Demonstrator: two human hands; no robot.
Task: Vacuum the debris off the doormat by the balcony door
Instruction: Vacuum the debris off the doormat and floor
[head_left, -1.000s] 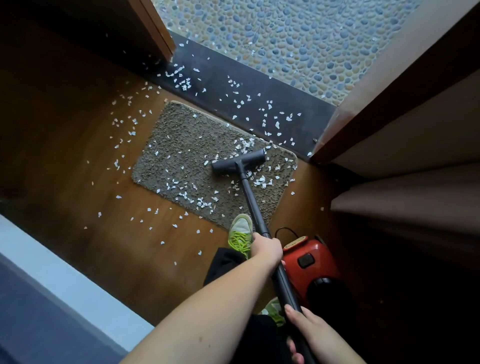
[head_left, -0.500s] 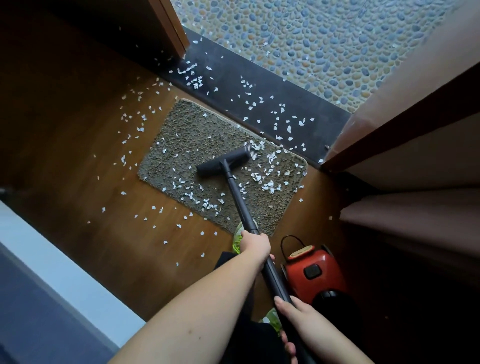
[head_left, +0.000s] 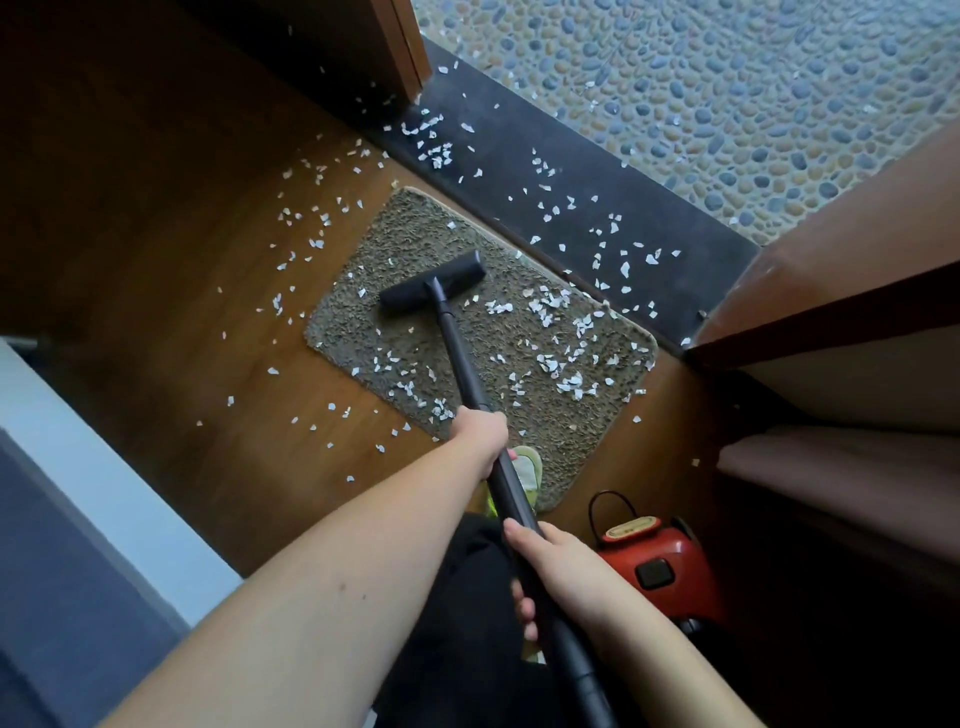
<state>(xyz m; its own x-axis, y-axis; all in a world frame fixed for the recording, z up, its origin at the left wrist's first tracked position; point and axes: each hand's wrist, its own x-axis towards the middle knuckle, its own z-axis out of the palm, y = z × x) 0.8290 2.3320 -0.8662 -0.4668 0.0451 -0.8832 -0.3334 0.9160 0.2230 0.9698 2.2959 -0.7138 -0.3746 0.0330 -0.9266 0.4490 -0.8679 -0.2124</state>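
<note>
The vacuum floor head (head_left: 432, 281) lies crosswise on the doormat (head_left: 540, 415), toward its far left corner; the wand (head_left: 457, 353) slants back from it. The left hand (head_left: 480, 435) grips the wand mid-length; the right hand (head_left: 558, 577) wraps it nearer, beside the red canister (head_left: 670, 566).

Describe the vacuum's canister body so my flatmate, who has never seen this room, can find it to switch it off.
Start at the grey-brown shaggy doormat lying on the wooden floor before the dark stone threshold. Just off the mat's near right corner sits the small red canister vacuum body. It is the only red thing there, with a black button and a thin black loop handle on top.
</note>
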